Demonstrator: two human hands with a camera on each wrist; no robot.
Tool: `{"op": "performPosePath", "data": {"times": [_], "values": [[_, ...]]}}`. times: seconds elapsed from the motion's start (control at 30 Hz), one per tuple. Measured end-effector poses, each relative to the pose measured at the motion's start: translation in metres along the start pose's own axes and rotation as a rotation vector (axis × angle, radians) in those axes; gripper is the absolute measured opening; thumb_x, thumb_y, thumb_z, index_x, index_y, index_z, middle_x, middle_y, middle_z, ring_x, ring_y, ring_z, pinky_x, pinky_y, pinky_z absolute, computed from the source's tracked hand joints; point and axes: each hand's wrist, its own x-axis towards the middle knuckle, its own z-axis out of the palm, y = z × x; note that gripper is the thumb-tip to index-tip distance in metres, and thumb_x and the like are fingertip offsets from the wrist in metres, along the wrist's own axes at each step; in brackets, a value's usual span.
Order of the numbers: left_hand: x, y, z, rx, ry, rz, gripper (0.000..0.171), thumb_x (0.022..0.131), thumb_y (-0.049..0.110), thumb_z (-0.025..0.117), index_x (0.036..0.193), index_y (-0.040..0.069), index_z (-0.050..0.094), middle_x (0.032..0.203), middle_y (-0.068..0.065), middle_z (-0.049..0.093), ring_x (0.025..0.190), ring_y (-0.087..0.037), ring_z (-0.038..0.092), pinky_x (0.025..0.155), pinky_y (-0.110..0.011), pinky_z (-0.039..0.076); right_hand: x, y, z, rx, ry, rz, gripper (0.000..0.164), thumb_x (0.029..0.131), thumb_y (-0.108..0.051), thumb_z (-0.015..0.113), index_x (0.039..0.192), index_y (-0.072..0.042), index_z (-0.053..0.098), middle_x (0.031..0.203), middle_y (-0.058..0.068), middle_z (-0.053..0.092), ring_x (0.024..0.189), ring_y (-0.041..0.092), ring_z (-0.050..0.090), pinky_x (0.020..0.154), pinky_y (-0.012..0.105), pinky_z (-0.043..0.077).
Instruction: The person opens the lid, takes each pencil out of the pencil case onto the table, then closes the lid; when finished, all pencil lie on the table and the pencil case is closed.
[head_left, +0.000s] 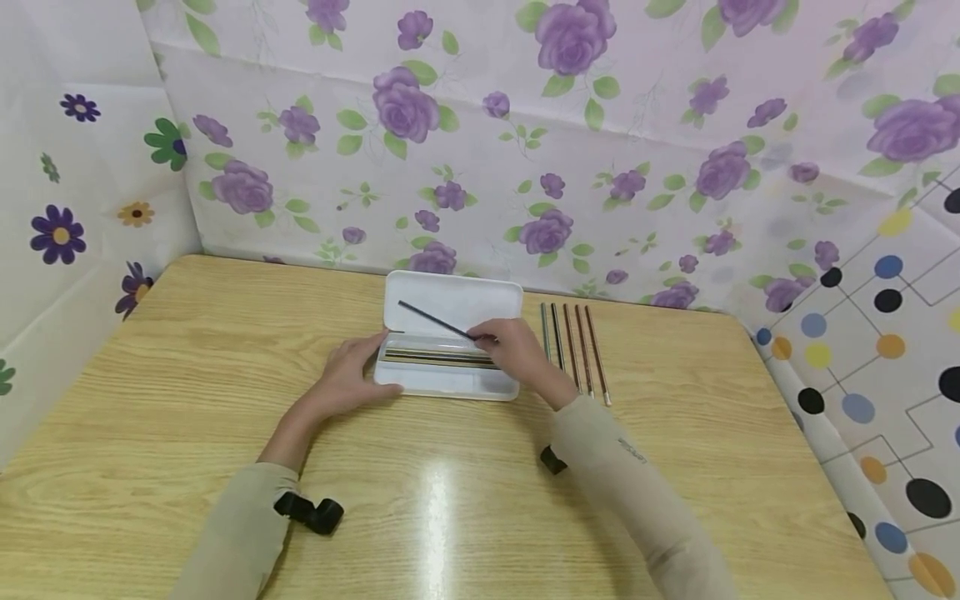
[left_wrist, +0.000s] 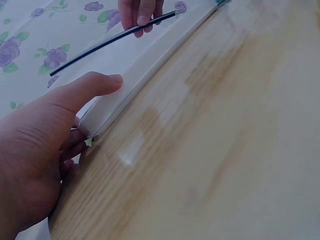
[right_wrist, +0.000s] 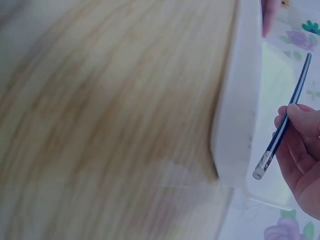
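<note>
A white pencil case [head_left: 438,383] lies with its lid [head_left: 487,293] raised at the back. Several pencils [head_left: 431,359] rest lengthwise inside it. My left hand [head_left: 347,379] grips the case's left end, thumb at the front edge and fingers round the side. Between thumb and fingertips, my right hand [head_left: 516,346] pinches a dark blue pencil [head_left: 435,318] above the case. In the right wrist view, that pencil [right_wrist: 289,117] slants over the case with its silver band and white eraser toward the camera.
Right of the case, several pencils [head_left: 572,333] lie side by side on the wooden table [head_left: 300,517], one greenish, one black, the others brown-red. A flowered cloth [head_left: 480,167] hangs behind the table, and a dotted one [head_left: 885,400] is at the right.
</note>
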Motion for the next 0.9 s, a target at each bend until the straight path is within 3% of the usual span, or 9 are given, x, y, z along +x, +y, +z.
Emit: {"op": "performPosePath", "data": {"times": [0.17,0.3,0.6,0.9], "values": [[0.0,0.0,-0.001,-0.002,0.001,-0.004,0.096,0.077,0.038,0.079,0.152,0.004,0.029,0.149,-0.021,0.036,0.135,-0.042,0.023,0.106,-0.06,0.017,-0.004,0.001,-0.01,0.085,0.025,0.052,0.017,0.09,-0.001,0.066,0.106,-0.001,0.073,0.101,0.01,0.072,0.085,0.019,0.066,0.068,0.028,0.053],[0.001,0.0,-0.002,-0.001,-0.002,-0.006,0.096,0.078,0.038,0.079,0.152,0.005,0.028,0.149,-0.02,0.036,0.136,-0.042,0.022,0.107,-0.06,0.016,-0.009,0.004,-0.019,0.104,0.054,0.093,0.02,0.09,-0.001,0.067,0.11,0.001,0.071,0.098,0.011,0.071,0.087,0.021,0.066,0.071,0.03,0.053],[0.002,-0.001,0.0,0.003,-0.004,-0.011,0.097,0.078,0.039,0.079,0.152,0.005,0.028,0.149,-0.02,0.036,0.136,-0.042,0.022,0.106,-0.06,0.017,-0.021,0.025,-0.043,0.078,0.113,0.191,0.026,0.09,-0.003,0.067,0.115,0.001,0.068,0.099,0.013,0.07,0.086,0.025,0.066,0.07,0.036,0.052],[0.001,0.0,0.001,0.001,-0.006,-0.01,0.097,0.078,0.039,0.079,0.153,0.006,0.027,0.15,-0.02,0.035,0.136,-0.042,0.022,0.106,-0.06,0.017,-0.037,0.051,-0.065,0.052,0.129,0.323,0.032,0.093,-0.002,0.062,0.125,0.004,0.062,0.108,0.019,0.066,0.096,0.033,0.062,0.079,0.042,0.052]]}}
